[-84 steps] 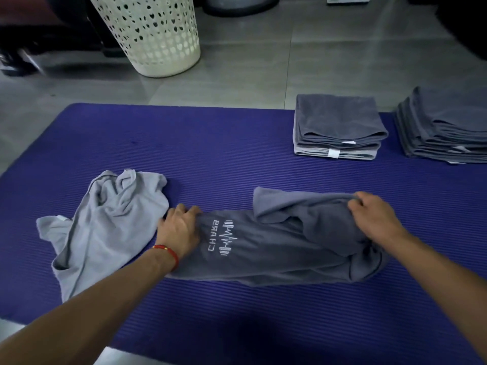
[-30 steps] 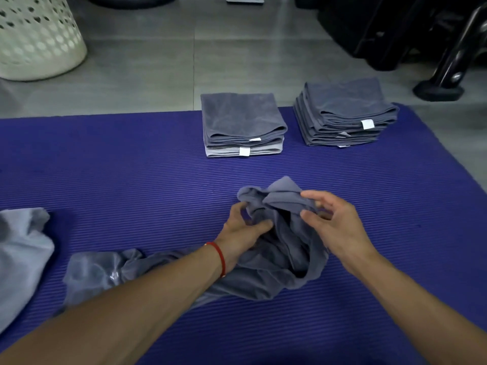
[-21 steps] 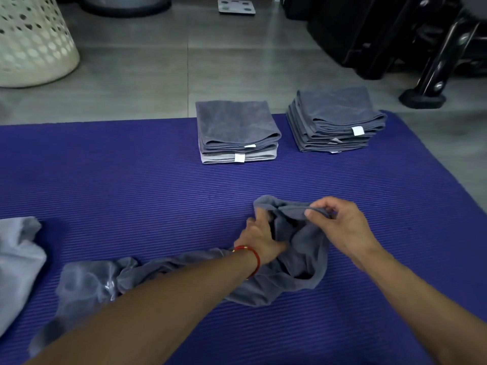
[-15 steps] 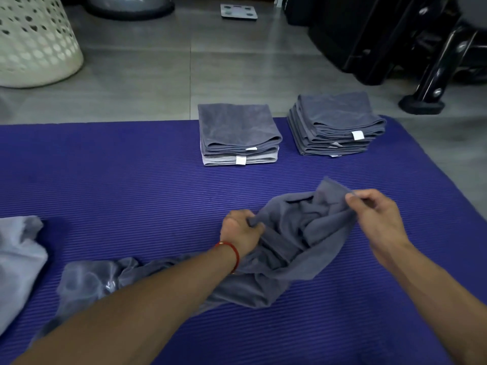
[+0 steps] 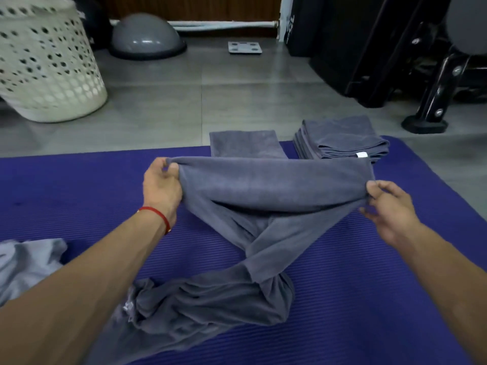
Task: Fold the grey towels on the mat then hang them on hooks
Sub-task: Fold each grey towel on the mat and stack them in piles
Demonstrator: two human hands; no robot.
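A dark grey towel (image 5: pixel 274 185) is stretched taut between both hands above the purple mat (image 5: pixel 79 191). My left hand (image 5: pixel 162 187) pinches its upper left corner, and my right hand (image 5: pixel 390 206) pinches the right corner. The rest of the towel hangs down twisted and lies bunched on the mat near me. A lighter grey towel (image 5: pixel 26 262) lies crumpled at the left edge. Two stacks of folded grey towels sit at the mat's far side: one (image 5: pixel 245 144) partly hidden behind the held towel, the other (image 5: pixel 342 139) to its right.
A white perforated laundry basket (image 5: pixel 44 67) stands on the tiled floor at the far left. A grey half-dome ball (image 5: pixel 145 38) and a bathroom scale (image 5: pixel 245 47) lie further back. Black gym equipment (image 5: pixel 395 48) with a foot stands at the right.
Both hands moved from the bunched towel to its corners, lifted them and pulled them apart, so one edge is now stretched wide. The view tilted upward.
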